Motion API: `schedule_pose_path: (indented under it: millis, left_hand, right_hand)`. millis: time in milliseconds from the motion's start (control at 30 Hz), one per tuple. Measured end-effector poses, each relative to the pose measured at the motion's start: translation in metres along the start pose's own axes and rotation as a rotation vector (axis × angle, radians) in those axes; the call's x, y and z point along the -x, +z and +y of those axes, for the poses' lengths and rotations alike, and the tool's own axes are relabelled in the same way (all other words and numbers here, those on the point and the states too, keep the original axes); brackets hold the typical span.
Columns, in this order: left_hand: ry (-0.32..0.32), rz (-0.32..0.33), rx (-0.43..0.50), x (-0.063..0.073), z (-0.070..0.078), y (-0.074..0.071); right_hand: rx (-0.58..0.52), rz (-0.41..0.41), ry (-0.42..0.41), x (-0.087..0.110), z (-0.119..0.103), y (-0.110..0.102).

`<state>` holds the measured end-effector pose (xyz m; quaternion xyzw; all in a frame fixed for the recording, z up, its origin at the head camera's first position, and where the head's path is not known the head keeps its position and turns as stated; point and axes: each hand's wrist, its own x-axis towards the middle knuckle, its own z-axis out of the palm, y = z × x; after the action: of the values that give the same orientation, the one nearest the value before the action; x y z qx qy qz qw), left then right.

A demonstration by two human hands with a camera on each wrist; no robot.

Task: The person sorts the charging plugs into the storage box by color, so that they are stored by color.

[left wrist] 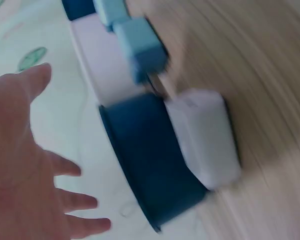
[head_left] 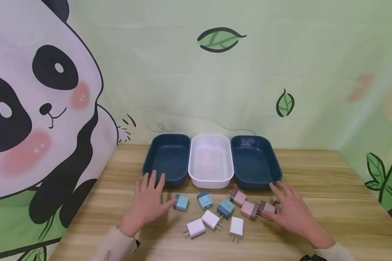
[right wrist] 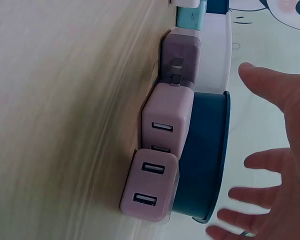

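Observation:
My left hand (head_left: 147,201) is held over the table with its fingers spread, holding nothing. Its thumb tip overlaps a blue plug charger (head_left: 182,202) in the head view. My right hand (head_left: 292,210), also empty with fingers apart, is beside the pink chargers (head_left: 249,210), its thumb in front of the rightmost group. Two more blue chargers (head_left: 204,200) lie in the middle. Nearer the front are three white chargers (head_left: 236,227) with metal prongs showing. In the right wrist view, USB slots show on a pink charger (right wrist: 150,185); a white charger (left wrist: 205,140) looks blurred in the left wrist view.
Behind the chargers three trays stand side by side: a dark blue tray (head_left: 168,178) at left, a white tray (head_left: 211,183) in the middle and another dark blue tray (head_left: 256,184) at right. The wooden table (head_left: 317,174) meets a printed panda backdrop (head_left: 170,72).

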<state>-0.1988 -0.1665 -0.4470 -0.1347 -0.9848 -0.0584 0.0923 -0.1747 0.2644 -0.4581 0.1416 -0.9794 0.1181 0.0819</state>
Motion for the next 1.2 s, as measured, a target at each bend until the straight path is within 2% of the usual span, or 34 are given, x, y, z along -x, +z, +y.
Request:
schedule_pose_path:
  millis: [133, 267, 400, 600, 700, 1000, 1200]
  left_hand:
    - [0.005, 0.068, -0.002, -0.012, -0.018, 0.0]
    - [-0.005, 0.067, 0.022, -0.023, -0.034, 0.002]
    - [-0.011, 0.025, 0.078, -0.037, -0.049, 0.005]
    - [-0.036, -0.069, 0.192, -0.053, -0.067, 0.006]
    - [-0.059, -0.103, 0.243, -0.06, -0.074, 0.009]
    - [-0.095, -0.191, 0.387, -0.065, -0.081, 0.025]
    - [-0.109, -0.193, 0.462, -0.069, -0.085, 0.03]
  right_hand:
    - [-0.057, -0.001, -0.048, -0.001, -0.003, 0.0]
    - [-0.108, -0.004, -0.096, -0.002, -0.007, 0.004]
    - [-0.147, -0.014, -0.131, -0.003, -0.012, 0.009]
    - [-0.191, -0.126, -0.186, -0.004, -0.023, 0.014]
    - [-0.189, -0.156, -0.222, -0.003, -0.03, 0.016]
    - [-0.194, -0.257, -0.368, -0.003, -0.043, 0.024]
    - [-0.16, -0.246, -0.44, -0.006, -0.046, 0.029]
